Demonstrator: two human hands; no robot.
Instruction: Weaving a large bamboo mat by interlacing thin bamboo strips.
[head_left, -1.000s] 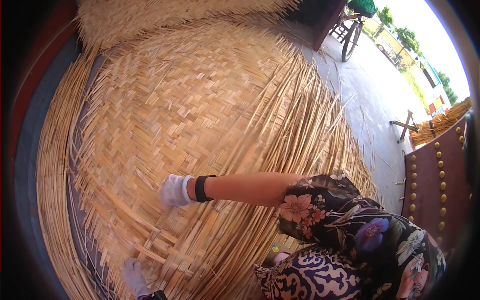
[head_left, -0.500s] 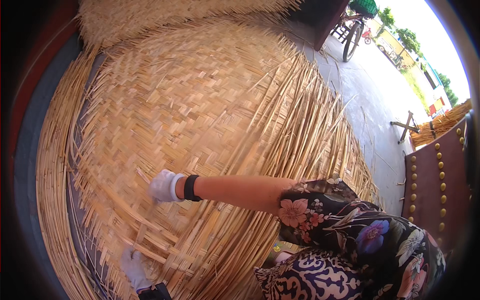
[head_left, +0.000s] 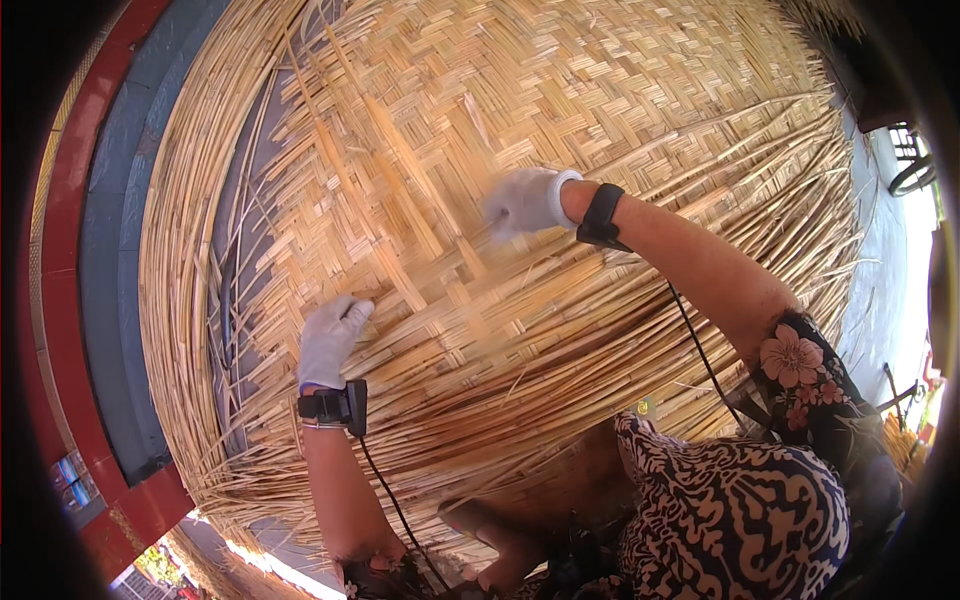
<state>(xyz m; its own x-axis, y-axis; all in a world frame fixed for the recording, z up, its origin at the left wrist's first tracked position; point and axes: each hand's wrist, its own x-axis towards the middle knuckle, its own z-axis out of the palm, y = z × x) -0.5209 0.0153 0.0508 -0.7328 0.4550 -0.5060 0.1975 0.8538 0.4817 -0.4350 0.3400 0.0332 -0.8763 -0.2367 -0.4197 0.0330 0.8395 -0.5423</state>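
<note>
A large mat (head_left: 640,90) of flat, pale-yellow reed strips, woven in a zigzag pattern, covers the floor before me. My left hand (head_left: 330,335), in a whitish glove, is at the mat's left part, fingers bent and thumb pressed in at the end of a reed strip (head_left: 392,292). Farther right and higher, my right hand (head_left: 528,203), gloved the same way, is closed like a fist just over the weave. Motion smears its fingertips, and what they hold is hidden. Some strips (head_left: 400,170) between the hands are blurred too.
Long unwoven reeds (head_left: 560,370) lie along the mat's near side, by my knees and foot. A bundle of reeds (head_left: 180,230) runs down the left, beside a grey-blue step (head_left: 115,220) with a red edge. A wheel (head_left: 910,175) stands at far right. Thin cables (head_left: 700,340) hang from both wrists.
My view has turned, so the mat appears rotated and my left forearm shows. My right hand has moved away from the left part of the mat; the left hand now bends over strips there.
</note>
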